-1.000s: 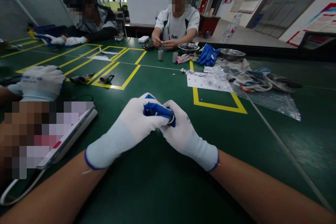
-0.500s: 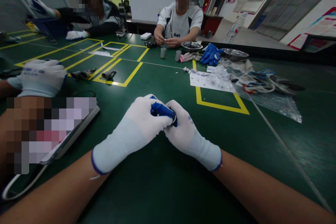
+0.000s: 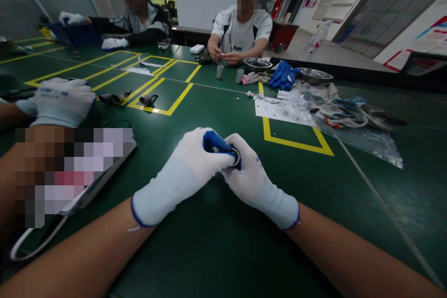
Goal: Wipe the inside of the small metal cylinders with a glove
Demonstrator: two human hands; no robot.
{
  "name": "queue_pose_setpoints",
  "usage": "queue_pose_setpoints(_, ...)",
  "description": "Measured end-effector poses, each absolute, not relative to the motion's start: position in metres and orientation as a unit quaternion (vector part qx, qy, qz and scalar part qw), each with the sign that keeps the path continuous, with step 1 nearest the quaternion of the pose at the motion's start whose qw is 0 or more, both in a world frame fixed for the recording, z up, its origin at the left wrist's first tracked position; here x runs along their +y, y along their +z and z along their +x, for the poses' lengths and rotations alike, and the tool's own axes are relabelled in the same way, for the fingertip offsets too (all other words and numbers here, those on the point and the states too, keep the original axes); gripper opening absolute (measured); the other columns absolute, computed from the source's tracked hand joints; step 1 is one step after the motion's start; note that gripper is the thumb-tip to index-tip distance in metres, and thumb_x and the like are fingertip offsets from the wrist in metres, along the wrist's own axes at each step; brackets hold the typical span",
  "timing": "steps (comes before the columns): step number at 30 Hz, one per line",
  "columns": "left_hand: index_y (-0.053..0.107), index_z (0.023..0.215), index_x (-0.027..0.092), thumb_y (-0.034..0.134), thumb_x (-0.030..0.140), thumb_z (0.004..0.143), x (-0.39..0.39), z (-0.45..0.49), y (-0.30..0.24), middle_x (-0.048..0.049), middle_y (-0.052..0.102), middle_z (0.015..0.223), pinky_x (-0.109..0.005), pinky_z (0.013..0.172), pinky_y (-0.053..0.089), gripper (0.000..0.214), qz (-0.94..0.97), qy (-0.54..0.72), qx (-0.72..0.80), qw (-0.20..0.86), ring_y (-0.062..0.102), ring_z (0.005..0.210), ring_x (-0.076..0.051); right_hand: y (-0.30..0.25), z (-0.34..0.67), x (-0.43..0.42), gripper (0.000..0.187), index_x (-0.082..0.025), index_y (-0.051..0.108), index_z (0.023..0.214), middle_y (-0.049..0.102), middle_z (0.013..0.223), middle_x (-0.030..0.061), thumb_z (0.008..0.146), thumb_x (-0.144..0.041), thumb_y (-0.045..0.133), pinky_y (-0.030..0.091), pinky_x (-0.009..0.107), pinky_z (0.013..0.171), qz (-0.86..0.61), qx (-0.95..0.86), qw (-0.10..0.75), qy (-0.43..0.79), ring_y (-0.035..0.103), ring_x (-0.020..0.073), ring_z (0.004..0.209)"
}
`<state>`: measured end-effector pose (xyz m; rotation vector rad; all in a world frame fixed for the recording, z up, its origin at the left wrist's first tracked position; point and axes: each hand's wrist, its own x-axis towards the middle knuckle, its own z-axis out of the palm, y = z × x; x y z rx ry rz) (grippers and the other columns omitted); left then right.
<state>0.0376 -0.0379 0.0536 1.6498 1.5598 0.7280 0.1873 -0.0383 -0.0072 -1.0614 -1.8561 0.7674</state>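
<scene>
Both my hands wear white knit gloves with blue-coated fingertips and rest together on the green table (image 3: pixel 216 251). My left hand (image 3: pixel 188 167) and my right hand (image 3: pixel 249 174) are closed around a small dark ring-shaped part (image 3: pixel 236 158) held between the fingertips. Most of the part is hidden by the fingers.
A co-worker's gloved hand (image 3: pixel 61 100) lies at the left beside a flat device (image 3: pixel 101 177). Dark metal parts (image 3: pixel 148 99) sit in a yellow-taped box. Plastic bags with cables (image 3: pixel 342 111), blue gloves (image 3: pixel 283 75) and metal bowls (image 3: pixel 257 63) lie at the far right. Two people sit across the table.
My hands have kept their grip on the small part and barely shifted. The far-left person's arm has come down from a raised position to the table.
</scene>
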Motion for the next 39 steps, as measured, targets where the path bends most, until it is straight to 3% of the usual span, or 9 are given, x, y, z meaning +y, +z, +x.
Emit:
queue_pose_setpoints(8,0.061,0.065,0.02,0.082,0.021,0.068,-0.03,0.038,0.047,0.006,0.058,0.061,-0.028,0.057,0.04,0.022,0.614,0.287,0.6,0.424,0.054,0.06,-0.014,-0.009,0.187,-0.038,0.012,-0.024,0.049,0.087,0.054,0.08,-0.0008,0.085,-0.014,0.056,0.043,0.032,0.063,-0.393,-0.755,0.427,0.304,0.055,0.0184,0.071)
queue_pose_setpoints(16,0.064,0.076,0.02,0.081,0.028,0.07,-0.03,0.03,0.047,0.0041,0.063,0.07,-0.031,0.062,0.046,0.02,0.63,0.28,0.562,0.458,0.06,0.068,-0.017,-0.008,0.188,-0.038,0.011,-0.023,0.051,0.089,0.055,0.082,-0.0005,0.087,-0.014,0.057,0.044,0.031,0.062,-0.377,-0.764,0.421,0.31,0.056,0.0179,0.071)
queue_pose_setpoints(27,0.066,0.071,0.019,0.081,0.025,0.068,-0.023,0.029,0.048,0.0033,0.066,0.069,-0.031,0.066,0.046,0.016,0.644,0.262,0.536,0.479,0.062,0.07,-0.018,-0.005,0.189,-0.038,0.01,-0.023,0.051,0.085,0.056,0.08,-0.001,0.09,-0.017,0.057,0.044,0.032,0.063,-0.381,-0.76,0.398,0.344,0.056,0.0174,0.071)
queue_pose_setpoints(32,0.067,0.069,0.02,0.081,0.03,0.067,-0.016,0.027,0.041,0.0031,0.065,0.065,-0.03,0.061,0.045,0.017,0.654,0.262,0.508,0.496,0.06,0.063,-0.017,-0.004,0.191,-0.037,0.008,-0.023,0.052,0.086,0.056,0.08,-0.0016,0.09,-0.018,0.058,0.044,0.031,0.064,-0.397,-0.753,0.383,0.358,0.057,0.017,0.072)
queue_pose_setpoints(39,0.066,0.074,0.02,0.077,0.037,0.07,-0.021,0.025,0.036,0.0009,0.068,0.074,-0.034,0.07,0.049,0.02,0.648,0.291,0.492,0.503,0.063,0.072,-0.02,-0.006,0.19,-0.035,0.009,-0.023,0.052,0.085,0.055,0.079,-0.0021,0.088,-0.017,0.058,0.043,0.031,0.063,-0.389,-0.748,0.393,0.367,0.055,0.0164,0.07)
